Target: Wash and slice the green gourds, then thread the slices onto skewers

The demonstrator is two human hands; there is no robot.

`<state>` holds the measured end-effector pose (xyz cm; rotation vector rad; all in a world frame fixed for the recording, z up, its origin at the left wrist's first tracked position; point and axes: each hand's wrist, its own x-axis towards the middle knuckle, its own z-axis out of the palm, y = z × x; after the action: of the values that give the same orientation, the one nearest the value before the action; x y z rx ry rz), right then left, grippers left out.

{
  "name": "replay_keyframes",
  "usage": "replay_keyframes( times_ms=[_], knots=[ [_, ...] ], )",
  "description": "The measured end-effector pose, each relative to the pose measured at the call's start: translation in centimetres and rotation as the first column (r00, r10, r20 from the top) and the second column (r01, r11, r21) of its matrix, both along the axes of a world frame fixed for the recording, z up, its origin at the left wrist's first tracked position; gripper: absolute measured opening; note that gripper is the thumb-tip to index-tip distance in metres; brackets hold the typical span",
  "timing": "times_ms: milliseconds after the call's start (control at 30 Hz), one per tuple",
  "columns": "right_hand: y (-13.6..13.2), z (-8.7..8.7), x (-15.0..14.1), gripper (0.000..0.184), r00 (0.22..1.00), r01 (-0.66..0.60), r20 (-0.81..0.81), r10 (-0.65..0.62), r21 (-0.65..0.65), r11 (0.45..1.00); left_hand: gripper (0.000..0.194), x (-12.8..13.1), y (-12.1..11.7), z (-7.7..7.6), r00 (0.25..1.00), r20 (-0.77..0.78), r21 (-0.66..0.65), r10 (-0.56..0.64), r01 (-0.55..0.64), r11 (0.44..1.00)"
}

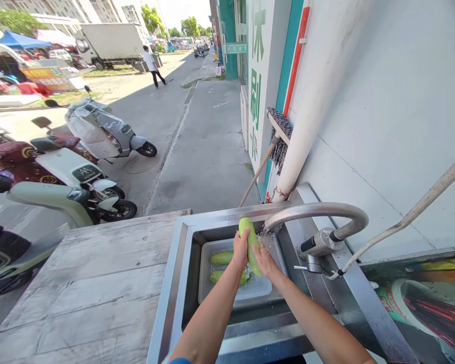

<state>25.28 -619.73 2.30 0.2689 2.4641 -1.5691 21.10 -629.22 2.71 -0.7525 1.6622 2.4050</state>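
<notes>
Both my hands hold a pale green gourd (249,237) upright over the steel sink (189,253). My left hand (240,250) wraps its left side, and my right hand (263,258) presses against its right side. Water runs from the curved steel tap (318,211) onto the gourd and my right hand. Below, a metal tray (258,288) in the sink holds two more green gourds (222,258), partly hidden by my arms.
A weathered wooden table (98,283) adjoins the sink on the left. A broom (276,136) leans against a white pipe (314,101) by the wall. A hose (409,217) runs to the tap. Several scooters (72,172) are parked on the pavement at left; a person (151,63) walks far off.
</notes>
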Motion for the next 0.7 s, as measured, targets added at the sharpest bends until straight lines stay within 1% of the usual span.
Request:
replay_keyframes(
  times_ms=[100,167,233,300,400,467,533,600,700],
  knots=[
    [-0.8,0.6,1.5,0.049,0.996,0.026,-0.083,-0.017,0.108,0.994,0.044,0.1,0.6,-0.3,0.994,0.059,-0.105,0.088,-0.081,0.991],
    [-0.9,0.7,2.5,0.049,0.989,0.026,-0.149,0.004,0.194,0.981,0.045,0.2,0.8,-0.7,0.986,0.083,-0.161,0.146,-0.132,0.978],
    [-0.5,0.8,3.1,0.047,0.970,-0.003,-0.230,0.076,0.301,0.954,0.048,0.4,0.8,-1.0,0.984,0.074,-0.166,0.161,-0.147,0.975],
    [0.1,1.2,3.2,0.044,0.943,-0.023,-0.295,0.151,0.396,0.918,0.051,0.4,0.7,-1.1,0.987,0.061,-0.139,0.149,-0.139,0.981],
    [1.0,2.3,3.0,0.036,0.916,-0.019,-0.345,0.203,0.468,0.883,0.051,0.3,0.5,-0.6,0.983,0.067,-0.163,0.169,-0.157,0.974],
    [1.3,2.9,2.9,0.031,0.904,-0.026,-0.358,0.231,0.494,0.869,0.050,0.2,0.4,-0.1,0.978,0.083,-0.204,0.193,-0.173,0.964],
    [1.3,2.9,2.9,0.031,0.902,-0.063,-0.345,0.260,0.491,0.869,0.047,0.3,0.4,0.5,0.976,0.103,-0.214,0.192,-0.167,0.962],
    [0.9,2.5,2.7,0.040,0.914,-0.107,-0.305,0.268,0.457,0.883,0.043,0.7,0.6,1.0,0.983,0.095,-0.186,0.155,-0.136,0.973],
    [0.1,1.7,1.2,0.056,0.938,-0.151,-0.242,0.248,0.360,0.921,0.038,2.1,1.1,1.2,0.999,-0.025,-0.116,0.049,-0.051,0.992]
  ],
)
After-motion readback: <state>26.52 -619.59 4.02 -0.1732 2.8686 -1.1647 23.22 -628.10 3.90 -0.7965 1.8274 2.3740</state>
